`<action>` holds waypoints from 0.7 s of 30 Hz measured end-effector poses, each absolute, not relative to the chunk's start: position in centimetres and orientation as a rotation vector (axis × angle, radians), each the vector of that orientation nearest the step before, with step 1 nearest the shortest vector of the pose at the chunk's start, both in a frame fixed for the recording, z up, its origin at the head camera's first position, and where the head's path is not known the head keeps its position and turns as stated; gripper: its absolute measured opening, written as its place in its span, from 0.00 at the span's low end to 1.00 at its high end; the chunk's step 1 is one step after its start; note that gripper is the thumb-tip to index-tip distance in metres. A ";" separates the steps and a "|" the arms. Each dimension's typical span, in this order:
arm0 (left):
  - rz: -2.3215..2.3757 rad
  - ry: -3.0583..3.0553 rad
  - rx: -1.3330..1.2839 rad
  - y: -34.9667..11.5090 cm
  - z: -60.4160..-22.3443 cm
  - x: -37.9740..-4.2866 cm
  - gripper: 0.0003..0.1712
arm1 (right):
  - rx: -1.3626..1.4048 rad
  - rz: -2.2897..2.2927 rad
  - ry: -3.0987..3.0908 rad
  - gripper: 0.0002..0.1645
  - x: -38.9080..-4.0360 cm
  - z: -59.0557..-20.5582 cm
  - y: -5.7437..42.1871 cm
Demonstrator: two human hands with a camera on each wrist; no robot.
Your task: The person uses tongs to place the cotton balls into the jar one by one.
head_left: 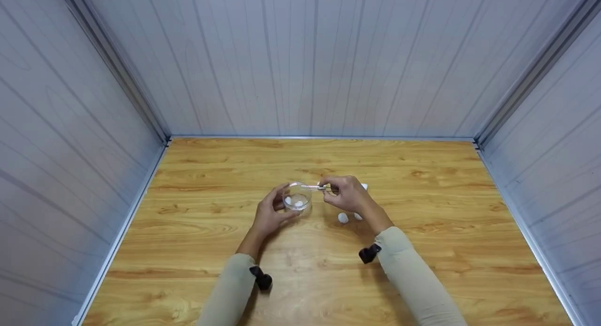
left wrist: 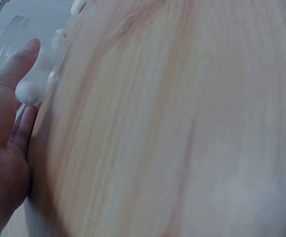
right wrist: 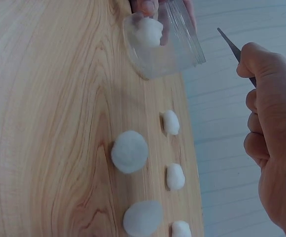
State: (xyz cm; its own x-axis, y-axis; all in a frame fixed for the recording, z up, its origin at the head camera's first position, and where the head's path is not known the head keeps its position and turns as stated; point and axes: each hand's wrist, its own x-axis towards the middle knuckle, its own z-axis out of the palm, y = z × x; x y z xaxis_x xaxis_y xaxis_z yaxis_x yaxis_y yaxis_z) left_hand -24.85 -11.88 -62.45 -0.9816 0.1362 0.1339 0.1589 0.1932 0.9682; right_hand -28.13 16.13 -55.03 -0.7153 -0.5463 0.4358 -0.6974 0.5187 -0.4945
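Note:
My left hand [head_left: 271,213] curls round the side of a clear open jar [head_left: 307,201] that stands on the table. White cotton balls lie at the bottom of the jar, one of them [left wrist: 28,93] close to the thumb in the left wrist view. Between thumb and fingers, my right hand [head_left: 346,194] pinches metal tweezers [right wrist: 230,45]. Their tips point left over the jar's rim in the head view, with nothing showing between them. More cotton balls lie loose on the table below and beside the right hand, such as one cotton ball [right wrist: 129,152] near the jar.
The wood-patterned table [head_left: 300,288] is bounded by pale panel walls [head_left: 291,63] at the back and both sides. Other loose cotton balls [right wrist: 175,177] lie in rough rows to the right of the jar. A small black camera [head_left: 370,253] sits on each wrist.

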 end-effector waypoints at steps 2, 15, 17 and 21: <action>-1.964 -2.412 -0.297 -11.9 -62.4 -24.8 0.50 | 1.053 0.975 -2.539 0.12 -28.1 -55.0 16.1; -1.949 -2.455 -0.289 -12.0 -62.3 -24.8 0.50 | 1.025 0.976 -2.603 0.14 -28.0 -54.9 16.6; -1.950 -2.452 -0.287 -12.0 -62.3 -24.8 0.50 | 1.021 0.978 -2.608 0.13 -28.1 -54.8 16.8; -1.937 -2.455 -0.289 -12.0 -62.3 -24.8 0.50 | 1.007 0.981 -2.616 0.13 -28.1 -54.7 17.0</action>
State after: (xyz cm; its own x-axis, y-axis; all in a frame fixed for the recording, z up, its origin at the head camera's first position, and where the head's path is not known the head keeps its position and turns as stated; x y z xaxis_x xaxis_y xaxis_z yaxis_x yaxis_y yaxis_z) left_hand -24.83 -11.98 -62.32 -0.9830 0.1434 0.1144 0.1446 0.2220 0.9643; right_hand -28.11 17.01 -54.71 -0.7572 -0.5362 0.3730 -0.6492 0.5551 -0.5200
